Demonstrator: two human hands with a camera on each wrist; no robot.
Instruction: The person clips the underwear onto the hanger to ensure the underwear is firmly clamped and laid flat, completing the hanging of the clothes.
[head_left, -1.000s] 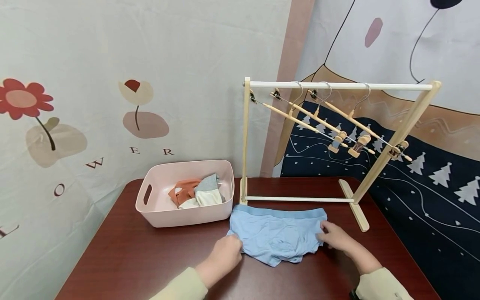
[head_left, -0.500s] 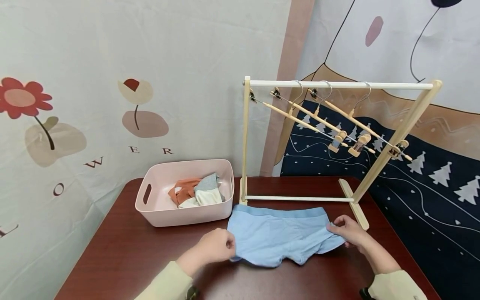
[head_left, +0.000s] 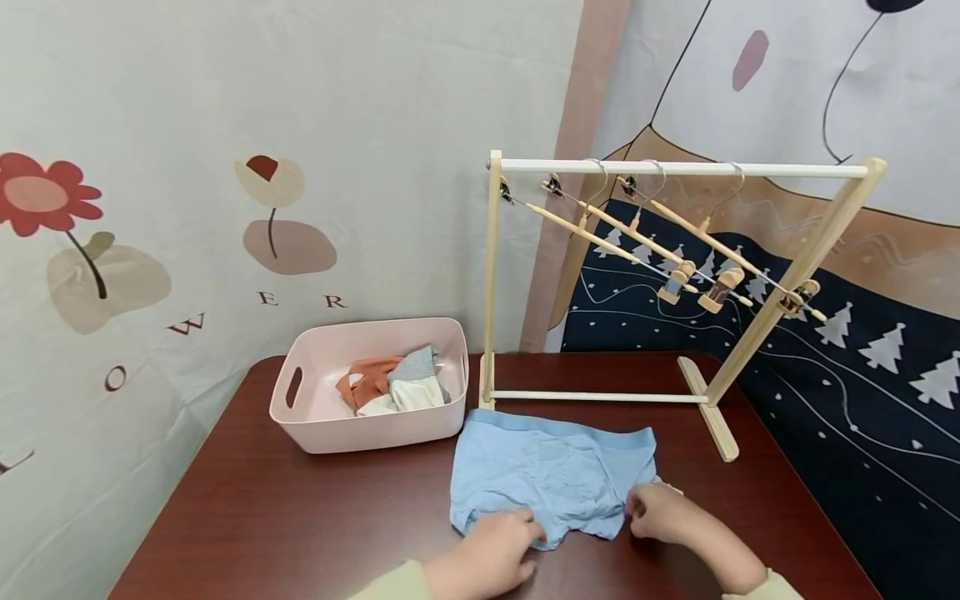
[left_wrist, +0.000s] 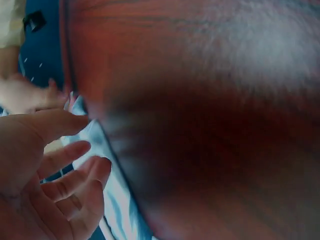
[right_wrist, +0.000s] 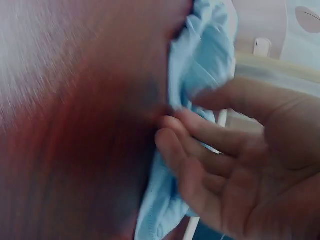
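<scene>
Light blue boxer briefs (head_left: 540, 467) lie on the table, waistband toward the rack and leg openings toward me. My left hand (head_left: 487, 554) is over the near hem at the left leg; in the left wrist view its fingers (left_wrist: 75, 150) are loosely bent and apart, with no cloth between thumb and fingers. At the right leg's lower edge, my right hand (head_left: 663, 512) has its fingers curled. The right wrist view shows its thumb and forefinger pinching the hem of the blue cloth (right_wrist: 200, 60), partly hidden by the fingers.
A pink basket (head_left: 375, 433) with orange, grey and white clothes (head_left: 408, 387) stands at the back left. Behind the briefs is a wooden rack (head_left: 491, 275) carrying several clip hangers (head_left: 652, 242). The dark red table (head_left: 300, 517) extends to the left.
My left hand has moved from the left side of the briefs rightward along the near hem. The right hand let go of the pulled-out right edge and came lower and inward; the cloth settled.
</scene>
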